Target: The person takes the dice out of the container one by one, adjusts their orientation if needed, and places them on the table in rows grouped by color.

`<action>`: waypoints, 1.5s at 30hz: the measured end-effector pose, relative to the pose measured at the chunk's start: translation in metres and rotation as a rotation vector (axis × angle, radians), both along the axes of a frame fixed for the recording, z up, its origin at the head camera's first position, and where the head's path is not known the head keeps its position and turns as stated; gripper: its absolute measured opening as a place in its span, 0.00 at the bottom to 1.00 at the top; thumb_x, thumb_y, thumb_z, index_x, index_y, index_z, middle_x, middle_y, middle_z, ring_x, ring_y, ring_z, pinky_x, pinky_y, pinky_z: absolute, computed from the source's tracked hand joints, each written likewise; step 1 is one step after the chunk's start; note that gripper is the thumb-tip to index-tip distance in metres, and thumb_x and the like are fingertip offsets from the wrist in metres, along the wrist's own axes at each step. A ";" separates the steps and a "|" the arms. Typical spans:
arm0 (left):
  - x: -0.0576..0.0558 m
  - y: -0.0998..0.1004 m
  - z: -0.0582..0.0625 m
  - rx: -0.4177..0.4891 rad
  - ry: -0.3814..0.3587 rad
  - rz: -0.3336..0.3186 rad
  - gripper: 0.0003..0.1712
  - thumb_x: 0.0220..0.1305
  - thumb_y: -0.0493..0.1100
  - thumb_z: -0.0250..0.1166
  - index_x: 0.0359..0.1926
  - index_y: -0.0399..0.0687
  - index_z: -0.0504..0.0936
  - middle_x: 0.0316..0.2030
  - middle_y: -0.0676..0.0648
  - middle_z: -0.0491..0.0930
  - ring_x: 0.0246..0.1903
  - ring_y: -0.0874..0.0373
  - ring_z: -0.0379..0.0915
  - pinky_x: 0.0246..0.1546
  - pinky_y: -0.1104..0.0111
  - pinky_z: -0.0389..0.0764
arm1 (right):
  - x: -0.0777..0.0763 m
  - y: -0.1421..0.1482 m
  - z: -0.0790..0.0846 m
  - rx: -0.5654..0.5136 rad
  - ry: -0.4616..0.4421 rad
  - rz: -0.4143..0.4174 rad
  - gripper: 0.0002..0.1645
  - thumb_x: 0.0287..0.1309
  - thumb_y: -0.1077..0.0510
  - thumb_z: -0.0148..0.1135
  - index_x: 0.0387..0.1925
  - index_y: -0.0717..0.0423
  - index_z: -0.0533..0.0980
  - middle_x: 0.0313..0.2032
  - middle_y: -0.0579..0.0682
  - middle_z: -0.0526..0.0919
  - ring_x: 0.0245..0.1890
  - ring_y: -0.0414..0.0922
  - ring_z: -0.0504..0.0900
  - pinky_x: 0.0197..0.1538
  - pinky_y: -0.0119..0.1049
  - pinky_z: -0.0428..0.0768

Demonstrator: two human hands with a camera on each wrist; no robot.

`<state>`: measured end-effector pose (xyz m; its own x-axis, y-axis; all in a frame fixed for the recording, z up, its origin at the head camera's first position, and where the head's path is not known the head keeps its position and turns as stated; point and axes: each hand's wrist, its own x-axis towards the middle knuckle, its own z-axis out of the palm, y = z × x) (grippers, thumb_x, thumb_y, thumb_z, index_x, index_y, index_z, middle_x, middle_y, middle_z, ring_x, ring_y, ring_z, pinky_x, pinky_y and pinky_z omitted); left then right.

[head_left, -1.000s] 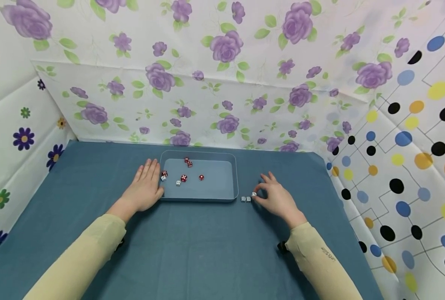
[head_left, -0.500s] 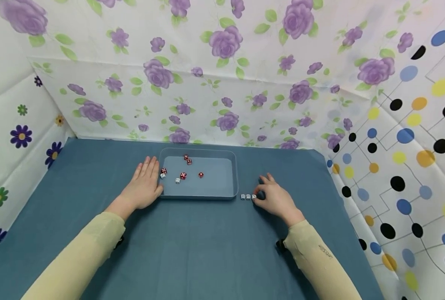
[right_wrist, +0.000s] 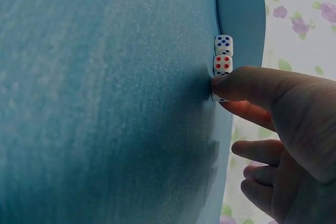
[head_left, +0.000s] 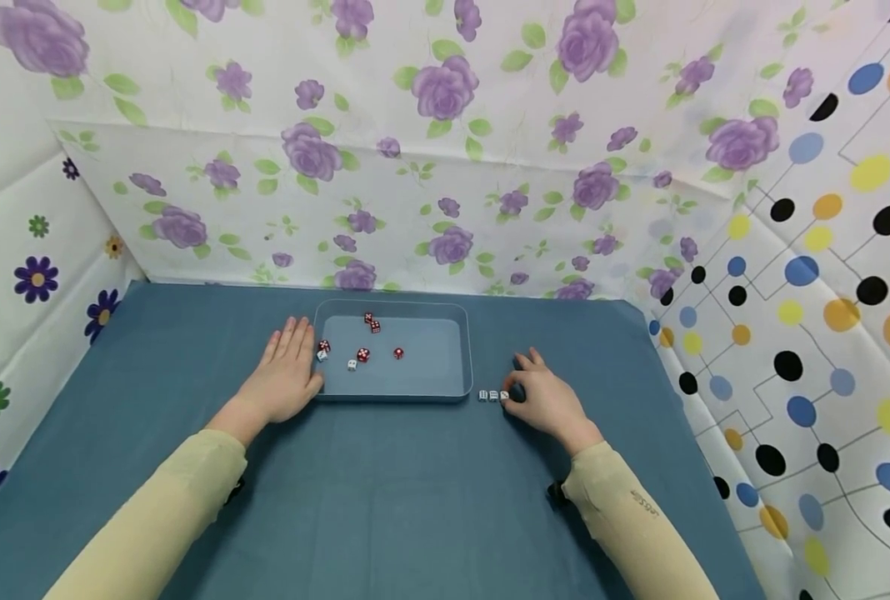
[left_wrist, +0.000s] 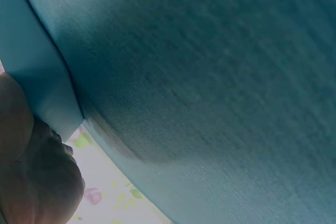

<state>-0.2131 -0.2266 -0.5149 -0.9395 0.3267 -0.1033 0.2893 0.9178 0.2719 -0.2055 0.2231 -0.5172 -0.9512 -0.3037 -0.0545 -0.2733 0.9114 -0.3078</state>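
My right hand [head_left: 548,400] pinches a white die [head_left: 504,396] between thumb and forefinger, the other fingers spread apart. That die stands on the cloth at the right end of a short row, with two more white dice [head_left: 488,395] on its left. In the right wrist view the thumb [right_wrist: 244,84] covers most of the pinched die; the neighbouring die [right_wrist: 222,64] shows red pips on one face. My left hand [head_left: 283,379] lies with straight fingers against the left side of the blue-grey tray [head_left: 433,358]; the left wrist view shows it beside the tray's outer wall [left_wrist: 37,66].
Inside the tray are several red dice [head_left: 363,355] and two white dice [head_left: 352,365], mostly toward its left half. A blue cloth [head_left: 385,500] covers the table. Flowered sheeting [head_left: 445,200] rises behind, and dotted sheeting [head_left: 805,333] stands at the right.
My right hand has lowered the white die from just above the cloth into line with the other two and still pinches it. My left hand stays by the tray. The head view shifts slightly.
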 end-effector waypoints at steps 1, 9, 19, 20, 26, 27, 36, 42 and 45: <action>0.001 0.000 0.000 0.000 -0.001 0.000 0.46 0.83 0.47 0.50 0.82 0.22 0.38 0.83 0.26 0.31 0.82 0.31 0.20 0.80 0.42 0.28 | 0.000 0.000 0.000 -0.002 -0.003 -0.002 0.06 0.65 0.51 0.76 0.42 0.44 0.87 0.78 0.65 0.65 0.83 0.63 0.51 0.54 0.59 0.83; 0.000 0.001 0.000 -0.002 -0.001 0.005 0.47 0.83 0.48 0.50 0.82 0.22 0.37 0.83 0.26 0.31 0.82 0.32 0.20 0.80 0.42 0.28 | 0.001 0.000 0.001 -0.005 -0.011 -0.017 0.07 0.65 0.52 0.76 0.43 0.44 0.87 0.78 0.65 0.65 0.83 0.63 0.52 0.58 0.61 0.82; 0.002 0.001 -0.001 0.020 0.018 0.008 0.46 0.82 0.47 0.50 0.82 0.22 0.39 0.83 0.26 0.32 0.83 0.32 0.21 0.81 0.43 0.29 | 0.001 -0.001 0.000 0.000 -0.011 -0.007 0.08 0.66 0.52 0.76 0.45 0.44 0.87 0.78 0.65 0.65 0.83 0.63 0.52 0.59 0.62 0.81; 0.003 0.002 -0.002 0.026 0.021 0.008 0.46 0.82 0.48 0.50 0.82 0.22 0.39 0.83 0.26 0.32 0.83 0.32 0.21 0.81 0.43 0.29 | 0.002 -0.001 0.001 0.000 -0.009 -0.008 0.08 0.66 0.52 0.76 0.45 0.44 0.87 0.78 0.65 0.65 0.83 0.63 0.52 0.58 0.62 0.81; 0.006 0.001 -0.005 0.026 0.010 0.012 0.46 0.82 0.48 0.50 0.82 0.22 0.38 0.83 0.26 0.33 0.83 0.32 0.21 0.81 0.42 0.29 | 0.006 0.000 0.000 0.004 -0.016 0.001 0.08 0.66 0.51 0.75 0.46 0.44 0.87 0.78 0.66 0.65 0.82 0.64 0.52 0.56 0.63 0.82; 0.006 0.000 -0.005 0.024 0.011 0.010 0.46 0.83 0.48 0.50 0.82 0.22 0.38 0.83 0.26 0.32 0.82 0.32 0.21 0.81 0.42 0.29 | 0.006 0.000 0.000 0.003 -0.015 0.001 0.08 0.66 0.51 0.75 0.46 0.43 0.87 0.78 0.66 0.65 0.82 0.64 0.52 0.56 0.62 0.83; 0.002 0.001 0.000 0.029 0.015 0.010 0.47 0.82 0.48 0.51 0.82 0.23 0.38 0.83 0.26 0.32 0.83 0.33 0.21 0.81 0.44 0.28 | 0.004 0.000 0.004 -0.003 0.007 0.004 0.11 0.65 0.51 0.77 0.48 0.45 0.88 0.78 0.66 0.65 0.83 0.64 0.52 0.58 0.64 0.81; 0.002 0.001 0.002 0.002 -0.003 0.013 0.46 0.83 0.48 0.50 0.82 0.23 0.37 0.83 0.27 0.31 0.82 0.32 0.20 0.81 0.43 0.28 | 0.003 -0.001 0.005 0.016 -0.010 0.008 0.15 0.65 0.50 0.77 0.52 0.45 0.87 0.79 0.65 0.64 0.83 0.64 0.50 0.61 0.65 0.80; 0.001 0.001 0.002 -0.002 0.001 0.011 0.46 0.83 0.48 0.50 0.83 0.23 0.37 0.83 0.27 0.31 0.82 0.33 0.20 0.81 0.43 0.28 | 0.003 0.001 0.008 0.014 -0.018 0.006 0.18 0.65 0.49 0.77 0.54 0.46 0.87 0.79 0.64 0.63 0.83 0.63 0.49 0.61 0.65 0.80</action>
